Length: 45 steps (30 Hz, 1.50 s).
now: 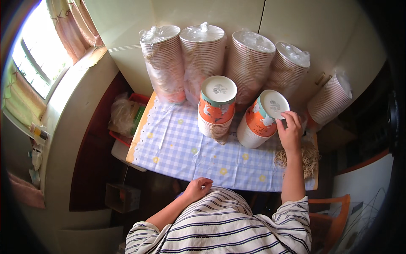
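Note:
Two short stacks of upside-down paper tubs stand on the table, each with an orange-and-green printed tub on top. My right hand (290, 130) pinches the rim of the top paper tub (262, 121) on the right stack, thumb at its near side and fingers at its edge. That stack leans slightly. To its left is the other paper tub stack (217, 106), with a tan band near its lower part. My left hand (196, 189) rests by the table's front edge against my striped shirt. Its fingers are curled in, with nothing visible in them.
Tall plastic-wrapped tub stacks (203, 55) line the back of the table, with another wrapped stack (332, 99) leaning at the right. Tan rubber bands (311, 161) lie in a heap under my right forearm. A checked cloth (177, 144) covers the table; a wooden chair (340, 216) stands lower right.

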### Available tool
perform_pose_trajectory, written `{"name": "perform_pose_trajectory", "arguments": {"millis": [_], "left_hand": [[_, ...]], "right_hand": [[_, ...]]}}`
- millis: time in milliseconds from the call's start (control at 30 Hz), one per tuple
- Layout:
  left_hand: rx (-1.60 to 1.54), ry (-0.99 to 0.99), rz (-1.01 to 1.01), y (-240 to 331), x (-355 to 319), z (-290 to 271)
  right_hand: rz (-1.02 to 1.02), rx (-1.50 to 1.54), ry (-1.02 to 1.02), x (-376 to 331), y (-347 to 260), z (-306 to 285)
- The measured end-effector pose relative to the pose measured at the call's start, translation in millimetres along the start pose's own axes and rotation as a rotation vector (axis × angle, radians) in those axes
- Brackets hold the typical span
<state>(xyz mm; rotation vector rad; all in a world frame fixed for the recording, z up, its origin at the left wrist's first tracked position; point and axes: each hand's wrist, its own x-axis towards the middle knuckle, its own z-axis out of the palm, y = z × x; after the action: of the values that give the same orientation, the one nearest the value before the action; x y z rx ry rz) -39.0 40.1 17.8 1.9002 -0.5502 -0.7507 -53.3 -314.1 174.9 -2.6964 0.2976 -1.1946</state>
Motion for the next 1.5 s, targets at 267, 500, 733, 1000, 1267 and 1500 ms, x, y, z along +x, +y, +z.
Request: {"name": "perform_pose_trajectory", "arguments": {"millis": [267,500,733,1000,1267,1500], "left_hand": [[0.141,-0.146,0.056,-2,6,10],[0.159,-0.153,0.063,3,8,10],[0.147,-0.173,0.121,0,17,13],[0.207,-0.229,0.177,2,31,7],[0.146,-0.138,0.160,0,34,1],[-0.351,-0.058,0.047,13,50,-7]], "right_hand": [[-0.063,-0.006,-0.119,-13,15,20],[-0.121,0.011,-0.131,-3,32,24],[-0.168,0.004,-0.082,10,34,19],[-0.113,0.038,0.036,35,17,-22],[0.212,0.827,0.450,-5,12,-106],[0.658,1.149,0.023,-60,16,-58]]}}
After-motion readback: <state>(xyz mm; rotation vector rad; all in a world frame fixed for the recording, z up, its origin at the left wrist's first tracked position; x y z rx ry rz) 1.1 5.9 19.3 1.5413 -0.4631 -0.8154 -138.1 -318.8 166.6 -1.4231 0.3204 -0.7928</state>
